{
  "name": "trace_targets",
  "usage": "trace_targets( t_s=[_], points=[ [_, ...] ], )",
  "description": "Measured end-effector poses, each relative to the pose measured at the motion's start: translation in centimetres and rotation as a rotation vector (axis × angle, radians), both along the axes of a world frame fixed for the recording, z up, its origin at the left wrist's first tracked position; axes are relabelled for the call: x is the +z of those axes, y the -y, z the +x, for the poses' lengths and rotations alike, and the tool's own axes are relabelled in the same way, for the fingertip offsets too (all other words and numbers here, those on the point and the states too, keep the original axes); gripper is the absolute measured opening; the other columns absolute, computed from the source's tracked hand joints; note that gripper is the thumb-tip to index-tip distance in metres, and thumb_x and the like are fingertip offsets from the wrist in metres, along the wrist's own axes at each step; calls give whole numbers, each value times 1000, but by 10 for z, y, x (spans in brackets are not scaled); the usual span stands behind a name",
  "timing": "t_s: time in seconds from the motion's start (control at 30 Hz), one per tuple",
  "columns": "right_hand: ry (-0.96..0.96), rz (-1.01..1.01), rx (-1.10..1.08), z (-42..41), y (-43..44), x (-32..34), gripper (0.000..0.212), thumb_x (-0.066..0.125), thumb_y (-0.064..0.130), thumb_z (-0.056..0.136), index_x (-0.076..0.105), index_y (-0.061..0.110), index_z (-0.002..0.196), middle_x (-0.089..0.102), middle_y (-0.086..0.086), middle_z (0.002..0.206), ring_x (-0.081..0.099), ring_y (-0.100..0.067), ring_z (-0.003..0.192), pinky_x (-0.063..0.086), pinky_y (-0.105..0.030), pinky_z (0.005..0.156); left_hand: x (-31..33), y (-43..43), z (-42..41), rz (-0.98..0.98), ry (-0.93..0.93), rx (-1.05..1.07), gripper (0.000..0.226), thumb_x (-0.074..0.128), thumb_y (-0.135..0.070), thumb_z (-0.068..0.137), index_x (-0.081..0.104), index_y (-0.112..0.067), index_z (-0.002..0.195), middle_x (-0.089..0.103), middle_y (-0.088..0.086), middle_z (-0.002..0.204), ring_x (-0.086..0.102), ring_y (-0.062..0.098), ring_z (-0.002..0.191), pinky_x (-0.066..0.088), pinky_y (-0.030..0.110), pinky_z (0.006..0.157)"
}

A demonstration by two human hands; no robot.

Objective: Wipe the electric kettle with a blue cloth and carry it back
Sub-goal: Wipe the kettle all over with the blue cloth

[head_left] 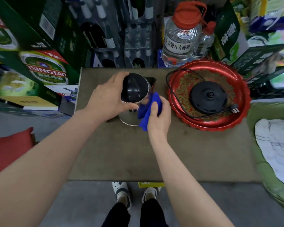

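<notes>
Head view: the electric kettle (134,90) stood on the bench (121,153) at centre frame, seemingly upright. The left hand (108,99) curled round its black lid end, steadying it. The right hand (157,118) clutched the bunched blue cloth (146,110) against the steel wall on the kettle's right side. Wiping looked under way. Doing it well would need a firm left grip, the cloth flat on the metal, and every side covered. The power base (208,96) lay on the red tray (233,122) at right, likely the kettle's destination.
</notes>
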State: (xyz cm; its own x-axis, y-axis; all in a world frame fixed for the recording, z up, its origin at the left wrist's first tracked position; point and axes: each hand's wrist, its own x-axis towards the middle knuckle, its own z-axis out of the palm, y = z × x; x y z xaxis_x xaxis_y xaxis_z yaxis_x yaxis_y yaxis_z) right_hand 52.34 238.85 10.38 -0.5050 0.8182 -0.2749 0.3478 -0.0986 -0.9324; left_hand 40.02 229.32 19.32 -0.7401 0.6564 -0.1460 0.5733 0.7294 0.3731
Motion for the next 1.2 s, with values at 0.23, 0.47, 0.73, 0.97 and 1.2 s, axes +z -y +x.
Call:
trace_targets(
  t_s=[0.23,0.47,0.73,0.97,1.2],
  points=[
    [124,-69,17,-19,-20,-23,35,42,37,108,59,23,136,65,-1,134,59,-24,125,44,-40,109,2,0,4,2,3,-5,101,84,-51,61,35,-21,143,51,2,141,57,31,119,48,46,92],
    [86,-106,205,-41,-84,-5,24,47,26,108,63,17,125,67,-1,116,64,-23,109,51,-39,96,8,-1,6,-24,7,-39,101,85,-46,64,32,-21,145,47,1,145,56,32,120,46,44,93],
    [-6,-229,360,-21,-98,30,18,55,23,106,71,32,101,71,7,92,62,-11,77,50,-27,72,14,-4,-26,-126,-82,-387,106,85,-37,68,27,-15,154,31,4,160,14,24,152,7,38,122],
    [-35,-191,289,23,-16,20,20,65,40,93,71,38,112,74,6,117,70,-18,108,56,-50,101,13,25,-31,-52,-89,-312,91,73,4,76,32,-22,153,24,10,162,13,35,151,18,51,120],
    [-162,38,320,-10,-8,45,37,51,28,108,55,34,145,51,19,145,46,4,137,34,-18,117,-7,14,31,178,-55,207,82,67,-34,89,22,-20,156,9,15,165,18,36,150,32,48,115]
  ],
)
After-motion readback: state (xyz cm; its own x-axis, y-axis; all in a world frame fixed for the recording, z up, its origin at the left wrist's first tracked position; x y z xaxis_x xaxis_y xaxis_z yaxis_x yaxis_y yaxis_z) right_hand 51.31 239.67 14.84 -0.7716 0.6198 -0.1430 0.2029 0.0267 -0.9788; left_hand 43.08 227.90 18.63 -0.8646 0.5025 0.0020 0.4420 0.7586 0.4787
